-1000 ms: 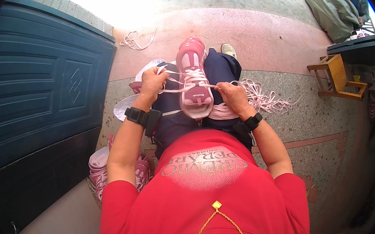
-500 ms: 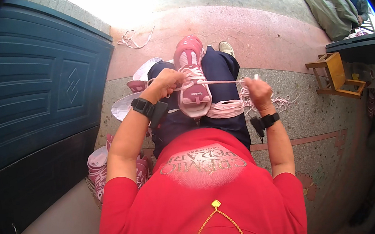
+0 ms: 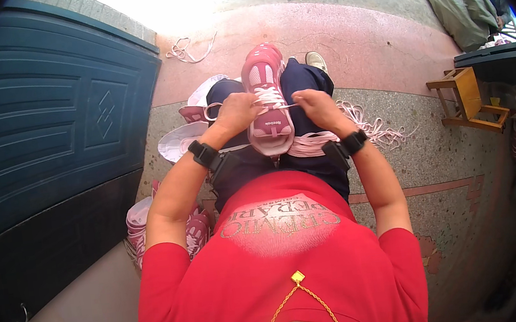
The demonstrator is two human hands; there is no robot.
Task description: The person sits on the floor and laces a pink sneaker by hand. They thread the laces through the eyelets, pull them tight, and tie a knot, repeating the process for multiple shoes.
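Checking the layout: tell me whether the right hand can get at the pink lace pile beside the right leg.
Probably yes: the pink lace pile lies near the right hand, with nothing visibly between, though that hand seems to pinch a shoelace.

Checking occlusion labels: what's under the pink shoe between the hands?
Navy trousers show on both sides of the pink shoe; whatever lies directly beneath it is covered.
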